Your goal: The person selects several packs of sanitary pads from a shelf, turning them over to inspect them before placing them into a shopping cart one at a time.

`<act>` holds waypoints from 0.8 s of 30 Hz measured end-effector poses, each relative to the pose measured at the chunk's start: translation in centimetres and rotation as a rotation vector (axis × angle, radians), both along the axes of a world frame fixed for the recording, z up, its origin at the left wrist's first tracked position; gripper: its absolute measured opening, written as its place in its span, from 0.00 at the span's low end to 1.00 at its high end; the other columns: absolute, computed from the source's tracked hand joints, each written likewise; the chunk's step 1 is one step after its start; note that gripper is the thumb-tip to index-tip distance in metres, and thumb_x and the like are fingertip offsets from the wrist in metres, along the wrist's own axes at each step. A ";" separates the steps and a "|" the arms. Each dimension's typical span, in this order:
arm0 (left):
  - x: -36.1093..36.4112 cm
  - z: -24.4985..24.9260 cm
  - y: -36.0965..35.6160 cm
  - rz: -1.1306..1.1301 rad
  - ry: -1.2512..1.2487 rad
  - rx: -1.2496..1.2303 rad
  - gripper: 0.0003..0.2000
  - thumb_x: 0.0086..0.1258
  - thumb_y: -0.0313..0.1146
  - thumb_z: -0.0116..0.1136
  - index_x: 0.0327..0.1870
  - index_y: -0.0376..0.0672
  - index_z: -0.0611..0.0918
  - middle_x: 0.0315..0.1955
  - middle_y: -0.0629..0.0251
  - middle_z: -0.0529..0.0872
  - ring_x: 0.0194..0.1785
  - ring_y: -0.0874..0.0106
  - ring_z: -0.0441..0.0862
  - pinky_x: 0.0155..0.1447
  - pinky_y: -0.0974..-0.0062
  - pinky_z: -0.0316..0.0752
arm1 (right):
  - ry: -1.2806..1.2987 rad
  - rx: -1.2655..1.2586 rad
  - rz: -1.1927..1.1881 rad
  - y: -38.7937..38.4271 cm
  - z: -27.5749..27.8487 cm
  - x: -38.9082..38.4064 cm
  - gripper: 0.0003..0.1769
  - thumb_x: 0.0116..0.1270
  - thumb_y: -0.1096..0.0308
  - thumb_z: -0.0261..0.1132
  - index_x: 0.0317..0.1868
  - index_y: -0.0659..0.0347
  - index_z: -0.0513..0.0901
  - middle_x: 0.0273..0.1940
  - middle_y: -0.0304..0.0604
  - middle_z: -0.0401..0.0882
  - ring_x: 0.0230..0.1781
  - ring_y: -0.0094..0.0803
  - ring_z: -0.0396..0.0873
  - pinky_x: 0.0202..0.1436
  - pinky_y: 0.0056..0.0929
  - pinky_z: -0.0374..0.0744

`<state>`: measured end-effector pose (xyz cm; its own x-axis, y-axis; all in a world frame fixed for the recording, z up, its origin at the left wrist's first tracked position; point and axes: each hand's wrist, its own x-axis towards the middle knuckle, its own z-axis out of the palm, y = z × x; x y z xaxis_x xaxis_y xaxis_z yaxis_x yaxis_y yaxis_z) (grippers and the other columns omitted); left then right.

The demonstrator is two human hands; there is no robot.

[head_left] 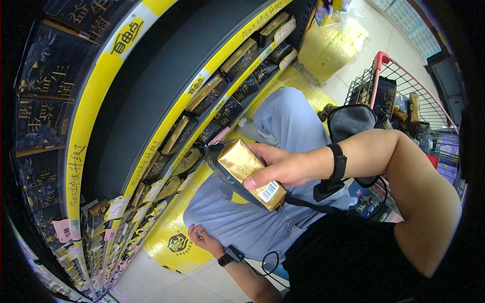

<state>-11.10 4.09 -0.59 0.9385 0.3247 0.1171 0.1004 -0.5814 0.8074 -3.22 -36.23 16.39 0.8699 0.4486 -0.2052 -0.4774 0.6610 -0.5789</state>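
My right hand (pixel 280 166) grips a black-and-gold pack of sanitary pads (pixel 241 160) in front of the shelves, thumb across its gold side near a white barcode. The fingers behind the pack are partly hidden. Beside my bent knee, my left hand (pixel 204 240) rests with loosely curled fingers and nothing in it. Similar dark packs (pixel 204 96) stand in rows on the shelves ahead. A pink price tag (pixel 219 135) sticks out from a low shelf edge just beyond the held pack.
Yellow-edged shelves (pixel 81 126) curve along the left. A wire shopping cart (pixel 414 81) with a red handle, loaded with dark and gold packs (pixel 414 106), stands at the right. A yellow bag-wrapped bundle (pixel 331 45) sits behind. A yellow printed mat (pixel 166 247) covers the floor by the shelves.
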 end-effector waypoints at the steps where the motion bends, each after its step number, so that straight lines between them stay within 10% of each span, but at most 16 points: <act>1: 0.0 -0.1 0.0 -0.003 -0.004 0.005 0.02 0.72 0.25 0.55 0.38 0.41 0.80 0.55 0.56 0.79 0.63 0.60 0.71 0.71 0.61 0.61 | -0.001 -0.006 -0.007 -0.1 0.3 0.0 0.41 0.64 0.66 0.75 0.73 0.63 0.63 0.61 0.38 0.75 0.60 0.23 0.74 0.64 0.26 0.73; 24: 0.1 0.4 -0.2 -0.018 0.001 0.028 0.03 0.69 0.23 0.54 0.38 0.39 0.80 0.55 0.54 0.79 0.63 0.59 0.71 0.72 0.59 0.59 | -0.050 -0.179 -0.060 0.1 -0.3 0.4 0.36 0.64 0.64 0.76 0.67 0.63 0.67 0.56 0.40 0.75 0.58 0.26 0.74 0.64 0.27 0.73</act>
